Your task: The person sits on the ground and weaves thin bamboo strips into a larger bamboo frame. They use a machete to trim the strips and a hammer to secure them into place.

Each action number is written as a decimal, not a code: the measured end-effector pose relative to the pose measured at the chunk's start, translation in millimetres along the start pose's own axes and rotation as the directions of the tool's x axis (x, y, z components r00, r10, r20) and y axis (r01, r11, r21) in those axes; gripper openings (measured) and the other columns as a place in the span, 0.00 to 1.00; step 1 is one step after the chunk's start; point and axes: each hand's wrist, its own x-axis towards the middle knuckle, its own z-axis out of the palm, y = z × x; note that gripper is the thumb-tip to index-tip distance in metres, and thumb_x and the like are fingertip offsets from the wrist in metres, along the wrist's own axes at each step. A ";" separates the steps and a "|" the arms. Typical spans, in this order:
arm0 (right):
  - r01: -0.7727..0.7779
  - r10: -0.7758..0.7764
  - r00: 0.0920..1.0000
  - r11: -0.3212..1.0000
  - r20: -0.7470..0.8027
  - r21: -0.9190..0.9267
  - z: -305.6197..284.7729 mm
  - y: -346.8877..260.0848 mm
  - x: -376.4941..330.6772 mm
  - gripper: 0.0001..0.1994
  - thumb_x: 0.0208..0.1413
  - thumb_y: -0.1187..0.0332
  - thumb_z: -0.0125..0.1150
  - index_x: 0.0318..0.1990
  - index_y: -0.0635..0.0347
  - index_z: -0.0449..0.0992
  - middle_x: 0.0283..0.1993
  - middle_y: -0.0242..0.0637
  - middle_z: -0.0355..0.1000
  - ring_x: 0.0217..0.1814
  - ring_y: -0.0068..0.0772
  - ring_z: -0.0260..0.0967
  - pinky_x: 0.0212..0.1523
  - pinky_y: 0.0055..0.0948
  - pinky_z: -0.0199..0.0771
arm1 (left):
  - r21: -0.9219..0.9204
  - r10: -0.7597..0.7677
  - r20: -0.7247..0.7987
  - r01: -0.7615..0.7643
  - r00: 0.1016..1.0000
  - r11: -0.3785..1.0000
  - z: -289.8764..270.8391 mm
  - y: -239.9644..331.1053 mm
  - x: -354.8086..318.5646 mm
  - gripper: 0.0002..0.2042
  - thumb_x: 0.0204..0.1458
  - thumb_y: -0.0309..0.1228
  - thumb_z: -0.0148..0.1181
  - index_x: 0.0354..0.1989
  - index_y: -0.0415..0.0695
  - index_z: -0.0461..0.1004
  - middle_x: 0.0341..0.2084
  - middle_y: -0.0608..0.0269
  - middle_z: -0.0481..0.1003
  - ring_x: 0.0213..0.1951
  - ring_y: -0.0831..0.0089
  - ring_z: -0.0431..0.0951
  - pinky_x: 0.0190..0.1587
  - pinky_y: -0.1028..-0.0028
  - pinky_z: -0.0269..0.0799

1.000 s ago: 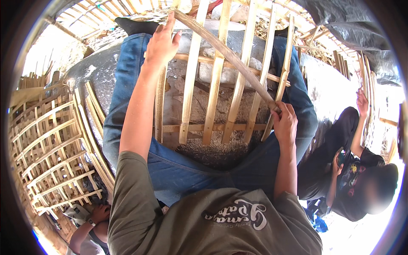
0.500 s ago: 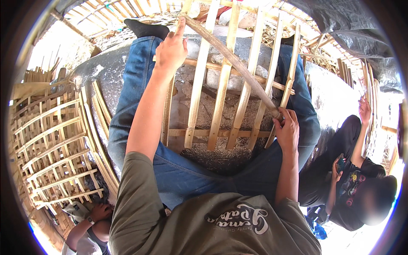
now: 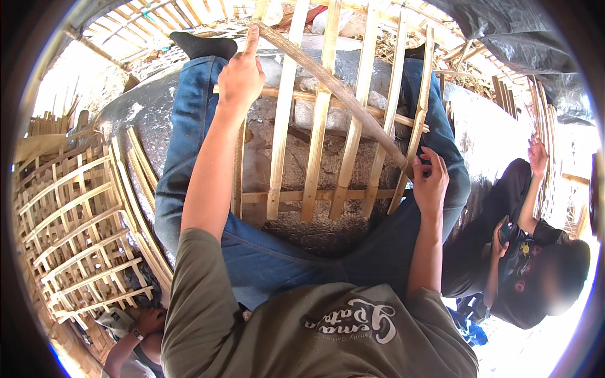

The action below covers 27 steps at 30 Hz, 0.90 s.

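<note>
The slatted panel (image 3: 317, 138) looks to be of split bamboo, its pale slats smooth and slightly glossy, while the diagonal strip (image 3: 346, 96) across it is browner, more matt and of rougher grain. At the left, the stacked lattice panels (image 3: 82, 233) seem also of bamboo, dry and pale. The jeans (image 3: 265, 258) are of blue denim, the olive T-shirt (image 3: 208, 296) is of soft matt cloth, and the dark sheet (image 3: 535, 53) at upper right shines like wrinkled plastic.

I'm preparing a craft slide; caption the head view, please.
Left hand and right hand at opposite ends of a diagonal stick over a slatted frame.
</note>
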 end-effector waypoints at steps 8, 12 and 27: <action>0.084 -0.062 0.996 0.871 0.061 -0.485 -39.5 -18.7 -30.6 0.16 0.61 0.63 0.63 0.55 0.53 0.79 0.59 0.32 0.75 0.66 0.40 0.67 0.73 0.58 0.51 | 0.039 0.017 0.000 -0.017 1.000 0.999 9.7 -4.3 4.9 0.37 0.61 0.32 0.53 0.77 0.73 0.47 0.40 0.45 0.82 0.40 0.44 0.84 0.45 0.49 0.80; 0.115 -0.012 0.985 0.792 0.173 -0.600 -43.6 -7.3 -56.1 0.25 0.61 0.55 0.64 0.63 0.53 0.75 0.73 0.43 0.59 0.78 0.47 0.51 0.76 0.69 0.36 | 0.068 -0.029 0.015 0.028 0.999 0.997 6.3 -5.1 4.9 0.34 0.63 0.34 0.52 0.76 0.73 0.49 0.39 0.44 0.82 0.41 0.42 0.83 0.46 0.47 0.78; 0.244 0.022 0.922 0.742 0.387 -0.624 -38.5 -9.2 -53.3 0.30 0.57 0.45 0.64 0.64 0.47 0.75 0.80 0.56 0.41 0.84 0.55 0.27 0.67 0.87 0.17 | 0.052 -0.047 0.029 0.045 0.998 0.998 -1.0 6.5 2.8 0.35 0.63 0.32 0.52 0.76 0.73 0.49 0.40 0.41 0.82 0.44 0.42 0.82 0.48 0.48 0.76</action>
